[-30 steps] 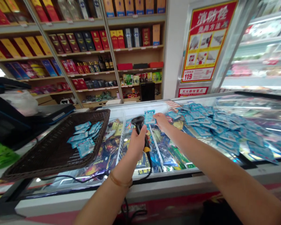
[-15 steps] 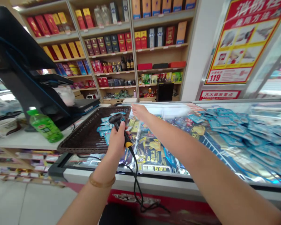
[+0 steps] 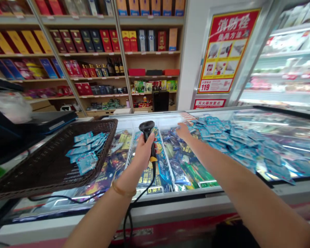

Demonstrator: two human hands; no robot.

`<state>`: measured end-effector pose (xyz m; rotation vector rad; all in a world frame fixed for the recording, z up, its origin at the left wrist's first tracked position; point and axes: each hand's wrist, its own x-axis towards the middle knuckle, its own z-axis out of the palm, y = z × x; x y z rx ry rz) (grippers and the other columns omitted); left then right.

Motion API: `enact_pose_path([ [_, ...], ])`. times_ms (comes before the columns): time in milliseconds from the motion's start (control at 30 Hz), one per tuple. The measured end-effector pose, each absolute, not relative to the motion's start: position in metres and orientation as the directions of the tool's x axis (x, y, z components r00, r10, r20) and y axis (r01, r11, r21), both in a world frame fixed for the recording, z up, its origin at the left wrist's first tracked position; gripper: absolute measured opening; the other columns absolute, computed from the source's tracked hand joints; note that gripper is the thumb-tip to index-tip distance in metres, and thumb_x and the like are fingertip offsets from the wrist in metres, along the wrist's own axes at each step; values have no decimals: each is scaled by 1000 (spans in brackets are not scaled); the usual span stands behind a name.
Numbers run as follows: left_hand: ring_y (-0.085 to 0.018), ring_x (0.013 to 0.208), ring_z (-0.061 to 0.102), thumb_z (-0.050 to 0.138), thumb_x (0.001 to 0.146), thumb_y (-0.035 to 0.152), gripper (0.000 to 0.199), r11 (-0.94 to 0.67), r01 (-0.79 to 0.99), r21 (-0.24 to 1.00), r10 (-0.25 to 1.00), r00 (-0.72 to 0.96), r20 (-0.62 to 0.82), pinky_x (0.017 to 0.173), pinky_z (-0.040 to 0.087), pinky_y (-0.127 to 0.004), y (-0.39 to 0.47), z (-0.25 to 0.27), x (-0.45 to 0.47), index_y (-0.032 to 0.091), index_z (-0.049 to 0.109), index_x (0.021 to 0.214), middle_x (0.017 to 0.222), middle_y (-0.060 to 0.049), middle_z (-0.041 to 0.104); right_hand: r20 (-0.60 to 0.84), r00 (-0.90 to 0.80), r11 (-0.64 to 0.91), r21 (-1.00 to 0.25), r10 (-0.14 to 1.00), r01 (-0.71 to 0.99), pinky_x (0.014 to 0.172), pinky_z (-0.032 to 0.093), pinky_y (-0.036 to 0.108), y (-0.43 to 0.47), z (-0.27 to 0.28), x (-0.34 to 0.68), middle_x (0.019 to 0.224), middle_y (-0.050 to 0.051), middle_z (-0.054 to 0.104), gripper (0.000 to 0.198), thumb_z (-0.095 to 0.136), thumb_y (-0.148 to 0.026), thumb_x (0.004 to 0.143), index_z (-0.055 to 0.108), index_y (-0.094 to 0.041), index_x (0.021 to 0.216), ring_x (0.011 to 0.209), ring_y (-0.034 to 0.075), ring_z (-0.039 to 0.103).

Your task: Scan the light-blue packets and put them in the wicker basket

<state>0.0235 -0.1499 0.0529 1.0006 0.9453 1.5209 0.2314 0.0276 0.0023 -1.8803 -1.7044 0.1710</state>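
Note:
My left hand [image 3: 144, 151] is wrapped round the handle of a black barcode scanner [image 3: 146, 128], holding it over the glass top of the freezer. The scanner's cord hangs down past my wrist. Stretched forward, my right hand [image 3: 183, 131] is just left of a pile of small blue packets [image 3: 229, 137]. Its fingers are somewhat blurred but look apart, with nothing visible in them. On the left, a dark woven basket [image 3: 45, 172] holds several more blue packets [image 3: 86, 151].
The chest freezer [image 3: 181, 203] shows ice-cream packages and white wire dividers beneath its glass. A scale and a plastic bag [image 3: 11, 106] are at the left. Behind stand shelves of boxed goods [image 3: 150, 41], and a red poster [image 3: 227, 51] hangs on the wall.
The view has turned right. My right hand has moved from beside the basket toward the packet pile. The scanner, still in my left hand, has moved right, away from the basket.

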Motion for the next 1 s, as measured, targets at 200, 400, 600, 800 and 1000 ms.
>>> enact_pose_path([
  [200,-8,45,51,75,71,61,52,-75,-223,972,997,-6,75,45,41,-22,-141,23,35,21,50,92,64,6,57,245,246,-157,-333,938,930,111,34,51,15,-18,257,140,25,55,47,51,-34,95,61,-6,132,136,38,47],
  [400,-9,44,51,73,72,63,52,-59,-158,986,998,26,64,46,41,-22,-141,9,31,22,49,91,60,7,56,355,221,-115,-296,908,948,107,36,49,5,-13,256,119,18,69,41,40,-37,100,70,-16,118,122,33,58],
  [600,-10,45,52,71,73,65,54,-56,-125,991,993,93,68,46,42,-23,-146,9,34,22,48,96,60,7,57,299,252,-150,-326,920,933,111,32,54,14,-22,265,139,21,58,48,47,-44,98,60,-12,131,136,38,45],
  [800,-9,48,52,71,76,62,50,-58,-129,990,991,112,73,48,44,-24,-146,5,35,22,48,94,64,6,57,280,234,-103,-414,931,904,104,42,48,17,-17,266,124,17,67,37,65,-37,88,65,-17,119,124,36,58],
  [1000,-9,50,53,72,76,61,49,-73,-138,988,984,148,94,49,45,-25,-149,6,36,21,49,95,69,5,58,240,284,-26,-720,928,694,93,51,40,21,-17,278,104,15,74,41,85,-30,66,68,-13,99,107,32,67],
])
